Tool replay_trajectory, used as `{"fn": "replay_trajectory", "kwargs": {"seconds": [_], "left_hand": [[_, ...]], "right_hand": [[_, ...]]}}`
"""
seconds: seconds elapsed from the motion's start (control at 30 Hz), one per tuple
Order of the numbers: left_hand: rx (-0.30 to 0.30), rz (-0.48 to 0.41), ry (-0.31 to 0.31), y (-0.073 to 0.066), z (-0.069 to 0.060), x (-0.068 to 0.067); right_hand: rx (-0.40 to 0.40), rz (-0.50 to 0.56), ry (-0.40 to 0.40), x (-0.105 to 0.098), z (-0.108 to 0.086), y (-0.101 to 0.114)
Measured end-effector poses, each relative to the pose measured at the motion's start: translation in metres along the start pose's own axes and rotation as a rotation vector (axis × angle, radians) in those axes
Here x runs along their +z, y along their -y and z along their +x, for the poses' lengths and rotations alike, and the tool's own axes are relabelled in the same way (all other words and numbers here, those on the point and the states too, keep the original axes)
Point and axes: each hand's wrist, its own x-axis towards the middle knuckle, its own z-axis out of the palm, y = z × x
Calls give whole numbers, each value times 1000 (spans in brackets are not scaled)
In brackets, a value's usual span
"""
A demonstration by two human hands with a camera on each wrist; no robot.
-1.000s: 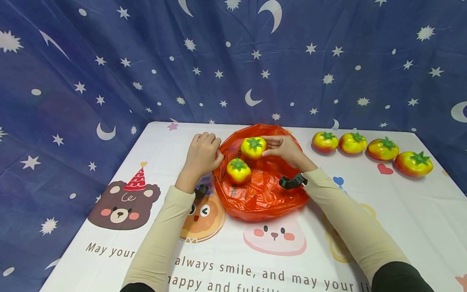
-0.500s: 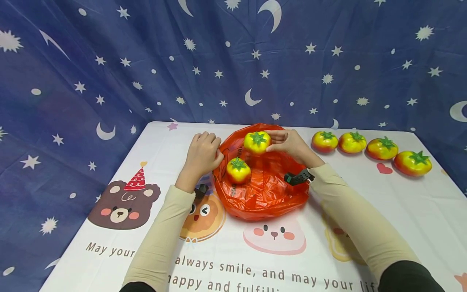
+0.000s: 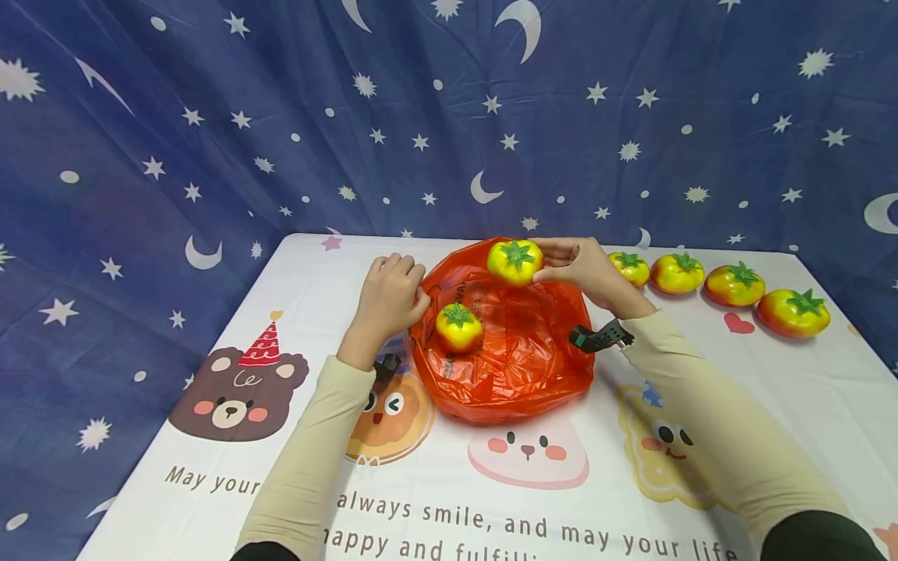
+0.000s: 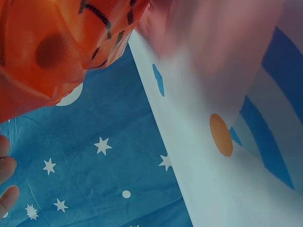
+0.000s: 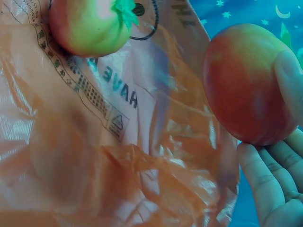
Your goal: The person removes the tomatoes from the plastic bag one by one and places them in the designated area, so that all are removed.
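Tomato (image 3: 515,262), glossy, rounded, in pinching grip of right hand (image 3: 584,269), left hand (image 3: 391,294) clenching crinkled plastic bag (image 3: 522,362)

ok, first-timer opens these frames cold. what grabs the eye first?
The bright red plastic bag, mouth open, on the white tablecloth, with one red-and-yellow fruit resting inside. Next, the matching fruit in the right hand, overlapping the bag's far edge in the head view. Then the row of four more fruits right of the bag, and the starry blue curtain behind everything.
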Motion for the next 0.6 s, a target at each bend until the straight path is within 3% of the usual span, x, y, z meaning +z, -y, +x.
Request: {"fn": "replay_trajectory", "kwargs": {"seconds": [0.2, 0.6], "left_hand": [[-2, -1, 5, 0, 0, 1], [0, -6, -1, 0, 0, 0]], "right_hand": [[-5, -5, -20, -13, -10, 5], [-5, -128, -66, -39, -28, 15]]}}
